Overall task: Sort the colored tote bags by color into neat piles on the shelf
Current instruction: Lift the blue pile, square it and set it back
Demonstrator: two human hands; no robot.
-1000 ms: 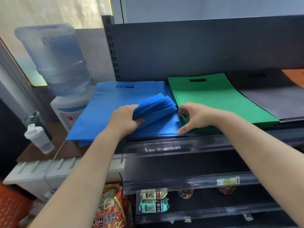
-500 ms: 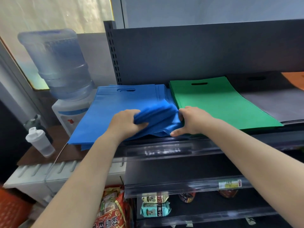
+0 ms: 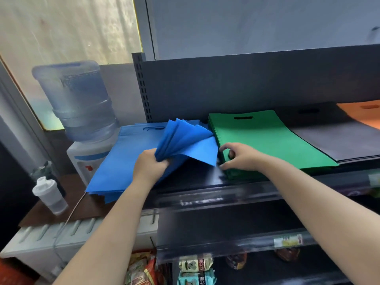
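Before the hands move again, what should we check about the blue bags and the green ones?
1. Left hand has a firm grip on the lifted blue bags: ok, fingers curl round the bunched corner.
2. Lifted blue bags lie neat: not ok, they fan out.
3. Blue pile sits fully on the shelf: not ok, its left part hangs past the shelf edge.
4. Right hand steadies the green pile: cannot tell, it sits at the pile's near corner, contact blurred.
5. Green pile is all one color on top: ok.
6. No other color hidden among the blue bags: cannot tell.
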